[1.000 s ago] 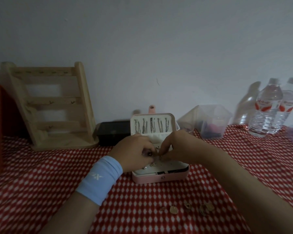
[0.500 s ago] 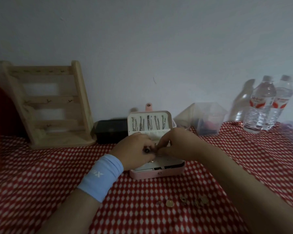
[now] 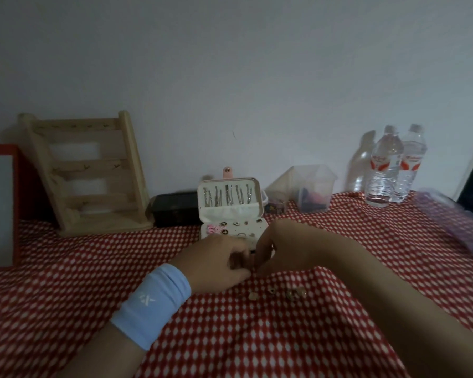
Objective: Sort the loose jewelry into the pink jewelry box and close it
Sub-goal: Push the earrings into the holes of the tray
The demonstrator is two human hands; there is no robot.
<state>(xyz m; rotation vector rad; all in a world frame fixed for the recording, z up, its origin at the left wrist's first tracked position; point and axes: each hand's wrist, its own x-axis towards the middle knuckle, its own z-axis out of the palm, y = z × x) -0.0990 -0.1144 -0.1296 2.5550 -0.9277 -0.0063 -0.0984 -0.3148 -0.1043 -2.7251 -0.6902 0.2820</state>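
Looking down through the head camera, I find the small pink hinged jewelry box (image 3: 230, 214) standing open toward the back of the table (image 3: 66, 282), which is spread with a red cloth dotted in white. Its lid is upright, with a row of slim silver pieces ranged inside. The cream tray below already carries several small studs and rings, and something pink at its left end.

The left hand (image 3: 216, 261), with a pale blue wristband (image 3: 152, 301) behind it, and the right hand (image 3: 281, 246) meet fingertip to fingertip just in front of the box, hiding its near edge. The fingers of both curl inward, but the light is dim. I cannot tell whether either grip has a piece pinched in it or is clenched on nothing (a dark speck shows between them, too small to name). A short row of small gold-coloured loose pieces (image 3: 277, 293) lies on the cloth, nearer to me than the hands and apart from the box.

I judge the sorting to be midway: some pieces are seated, others wait outside, and the lid is not yet closed. The next move, as I read it, calls for a fine two-finger pinch on one gold piece and a short carry over the front wall into a free slot. It also needs care not to nudge the light box or scatter the rest.
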